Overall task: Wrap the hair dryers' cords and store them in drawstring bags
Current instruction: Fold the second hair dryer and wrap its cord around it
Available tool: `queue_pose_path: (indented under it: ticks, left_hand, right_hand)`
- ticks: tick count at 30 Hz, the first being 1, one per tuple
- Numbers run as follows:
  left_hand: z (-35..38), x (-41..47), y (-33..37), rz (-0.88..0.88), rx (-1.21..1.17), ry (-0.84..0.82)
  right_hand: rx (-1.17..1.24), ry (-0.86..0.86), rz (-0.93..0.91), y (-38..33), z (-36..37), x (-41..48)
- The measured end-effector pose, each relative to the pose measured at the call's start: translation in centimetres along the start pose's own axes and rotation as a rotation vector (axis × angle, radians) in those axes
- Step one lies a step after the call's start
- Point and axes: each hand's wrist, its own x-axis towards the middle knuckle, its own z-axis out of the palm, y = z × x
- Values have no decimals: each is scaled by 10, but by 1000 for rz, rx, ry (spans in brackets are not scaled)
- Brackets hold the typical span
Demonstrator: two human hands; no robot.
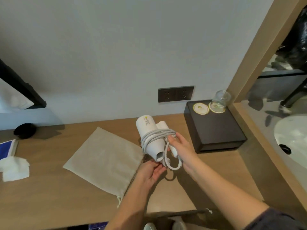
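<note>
One hair dryer [149,130], cord [154,136] coiled round it, above mid-counter [207,171]. The right hand [180,148] has its fingers curled on it. Left hand [150,171] beneath, grip unclear. One drawstring bag [103,156] flat alongside. One glass [220,101], two coasters [200,109] on black box [216,130], back-right corner. Grey wall [116,55]; sink [292,133] right.

Right hand [180,146] is gripping the white hair dryer [146,128] above the desk [49,196], cord [152,136] looping around its body. Left hand [151,173] is hovering open-palmed just beneath, beside the flat drawstring bag [103,160].
</note>
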Motion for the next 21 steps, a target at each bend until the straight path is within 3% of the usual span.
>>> queue_pose_path:
  ticks: [6, 16, 21]
  left_hand:
    - [-15, 10, -33, -111, -258, -21]
    - [-33, 16, -41, -208, -326, 108]
    - [-29, 18, -42, -225, -326, 91]
  right_hand:
    - [47, 74, 14, 45, 0, 8]
    - [40, 57, 56, 84, -3, 26]
    - [28, 64, 63, 102, -1, 36]
